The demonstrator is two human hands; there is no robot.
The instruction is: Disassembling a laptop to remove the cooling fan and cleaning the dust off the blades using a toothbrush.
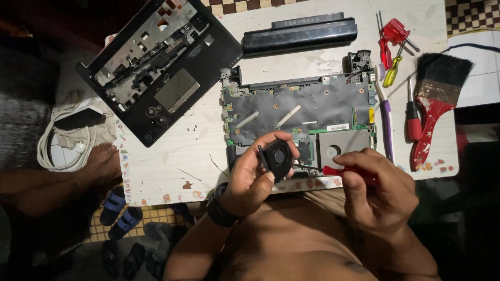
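My left hand (250, 177) holds a small black laptop cooling fan (277, 157) tilted up just above the near edge of an opened laptop base (302, 109) with its green circuit board showing. My right hand (377, 190) grips a red-handled screwdriver (341, 170), its tip pointing left toward the fan. Both hands hover over the front edge of a small white table (172, 161). A dark watch (221, 205) sits on my left wrist.
A removed black palmrest cover (161, 62) lies at the back left, a long black battery (299, 35) at the back. Several screwdrivers (390, 47), a purple tool (386, 125) and a red-handled brush (435, 104) lie on the right. White cable (62, 140) and sandals (122, 211) sit on the floor left.
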